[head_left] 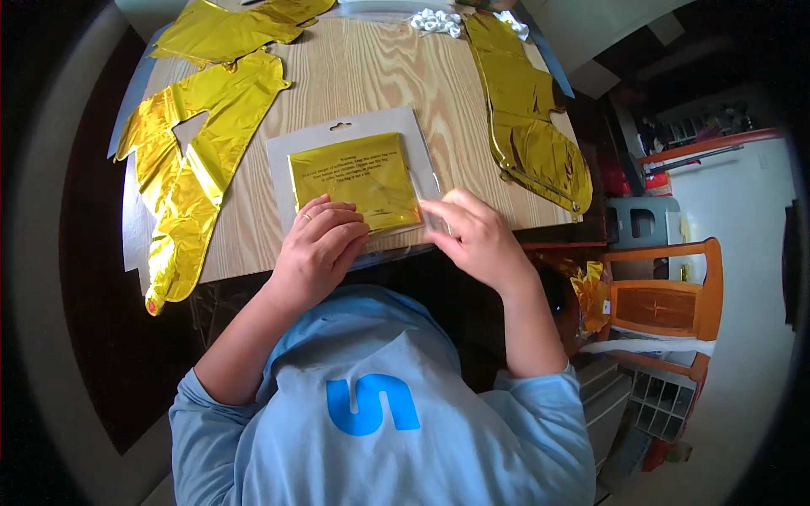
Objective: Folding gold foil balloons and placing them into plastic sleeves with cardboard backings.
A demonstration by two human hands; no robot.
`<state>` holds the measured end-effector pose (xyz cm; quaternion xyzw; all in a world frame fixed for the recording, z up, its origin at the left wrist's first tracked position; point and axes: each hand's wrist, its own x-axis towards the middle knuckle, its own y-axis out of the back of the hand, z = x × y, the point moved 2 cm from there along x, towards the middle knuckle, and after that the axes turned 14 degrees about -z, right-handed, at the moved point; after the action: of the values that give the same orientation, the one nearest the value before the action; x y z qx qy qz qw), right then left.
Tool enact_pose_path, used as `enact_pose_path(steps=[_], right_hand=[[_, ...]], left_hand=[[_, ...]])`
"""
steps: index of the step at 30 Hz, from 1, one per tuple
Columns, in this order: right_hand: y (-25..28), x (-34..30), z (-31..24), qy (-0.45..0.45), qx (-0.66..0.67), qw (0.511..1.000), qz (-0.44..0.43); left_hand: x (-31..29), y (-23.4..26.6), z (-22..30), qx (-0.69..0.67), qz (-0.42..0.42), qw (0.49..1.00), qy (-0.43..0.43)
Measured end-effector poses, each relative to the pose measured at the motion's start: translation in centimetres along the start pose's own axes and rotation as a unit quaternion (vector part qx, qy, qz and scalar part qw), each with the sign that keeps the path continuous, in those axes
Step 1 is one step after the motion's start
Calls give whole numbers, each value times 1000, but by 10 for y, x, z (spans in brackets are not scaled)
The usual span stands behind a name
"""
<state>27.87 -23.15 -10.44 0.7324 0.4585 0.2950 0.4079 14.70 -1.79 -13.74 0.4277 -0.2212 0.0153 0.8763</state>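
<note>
A clear plastic bag point(384, 122) with a hang hole at its far edge lies at the near side of the table. Inside it shows a folded gold foil sheet point(354, 173), under dark printed lines. My left hand point(319, 240), with a ring on one finger, rests on the bag's near left part, its fingers laid over the foil. At the near right corner, my right hand point(474, 232) pinches the bag's edge between thumb and fingers. How much plastic sits in that pinch is hidden.
Flat gold foil balloons lie around the wooden table point(354, 67): one at the left point(207, 143), another at the far left point(228, 34), one at the right point(531, 110). White coils point(436, 23) sit at the far edge. A wooden chair point(662, 295) stands to the right.
</note>
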Motion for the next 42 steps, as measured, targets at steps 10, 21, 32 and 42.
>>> enact_pose_path(steps=[10, 21, 32, 42], right_hand=[[-9, -15, 9, 9, 13, 999, 41], [-16, -31, 8, 95, -129, 984, 79], [-5, -22, 3, 73, -102, 991, 45], [-17, -32, -12, 93, -89, 991, -40]], left_hand=[[4, 14, -1, 13, -79, 997, 1], [30, -3, 3, -42, -207, 975, -74], [31, 0, -2, -43, -222, 972, -64], [31, 0, -3, -42, -227, 971, -69]])
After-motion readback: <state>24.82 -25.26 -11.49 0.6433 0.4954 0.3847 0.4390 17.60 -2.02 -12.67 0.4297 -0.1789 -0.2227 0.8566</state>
